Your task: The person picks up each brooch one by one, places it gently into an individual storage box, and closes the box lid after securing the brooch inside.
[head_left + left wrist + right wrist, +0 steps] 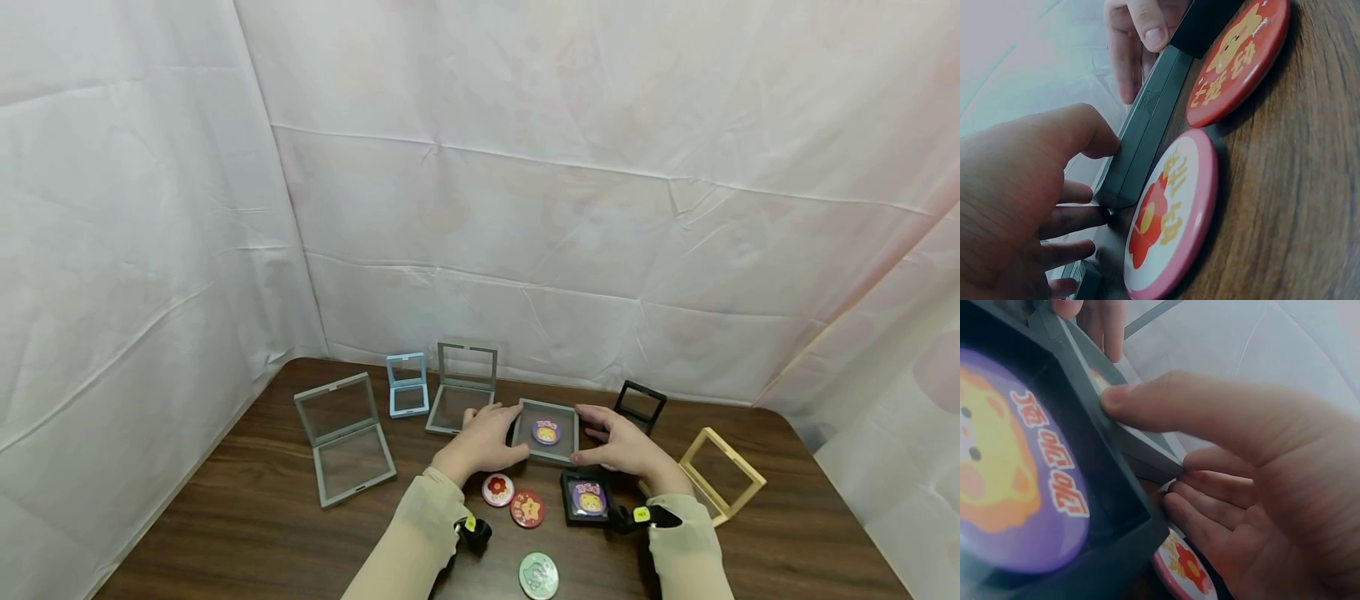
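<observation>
A closed grey display frame (551, 457) lies flat at mid-table, and a purple badge with a yellow animal (546, 432) shows through its clear film. My left hand (483, 439) grips its left side, thumb at the front corner. On the opposite side, my right hand (626, 446) holds the edge, with its thumb (1116, 399) on the frame. Nearer me is a black frame (567, 500) containing a larger purple badge (589, 498). Beside it are a red star badge (528, 508) and a pink-rimmed flower badge (1150, 215).
Open frames stand around the back: a large grey one (356, 464) at left, a light blue one (408, 400), another grey one (467, 406), a black one (643, 390) and a yellow one (731, 510) at right. A green badge (538, 576) lies between my forearms.
</observation>
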A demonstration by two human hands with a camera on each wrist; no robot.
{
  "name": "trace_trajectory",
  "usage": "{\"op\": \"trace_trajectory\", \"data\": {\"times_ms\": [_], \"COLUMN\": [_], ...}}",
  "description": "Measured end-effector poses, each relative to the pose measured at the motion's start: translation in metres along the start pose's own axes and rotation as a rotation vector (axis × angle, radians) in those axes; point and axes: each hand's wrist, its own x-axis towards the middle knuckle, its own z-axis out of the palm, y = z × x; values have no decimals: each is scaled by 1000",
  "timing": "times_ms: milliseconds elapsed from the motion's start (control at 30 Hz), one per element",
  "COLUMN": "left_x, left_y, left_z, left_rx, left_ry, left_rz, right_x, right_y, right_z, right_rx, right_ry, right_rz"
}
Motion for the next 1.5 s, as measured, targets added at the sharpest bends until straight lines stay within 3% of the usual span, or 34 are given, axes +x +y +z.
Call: {"op": "trace_trajectory", "data": {"times_ms": [233,633,800,1000,1167,1500], "left_x": [0,-1,-1,-1,1,-1], "left_y": [-2,-2,-2,-3,-5,-4], "left_z": [-3,4,2,1,2,2], "left_rx": [2,-3,-6,-6,-2,-16], "left_ry": [1,-5,-3,3,9,10], "left_rz": [6,12,14,13,19,27], "right_x": [-1,-10,-14,-24,-38,-78], "right_y": [-9,-13,-17,-29,-37,-51], "right_z": [1,11,13,18,18,-1], "right_rx": [24,-85,-186,-444,-552,-652], "right_ry": [-4,34,57,68,173,502], "right_rz": [36,47,37,-50,-133,-425]}}
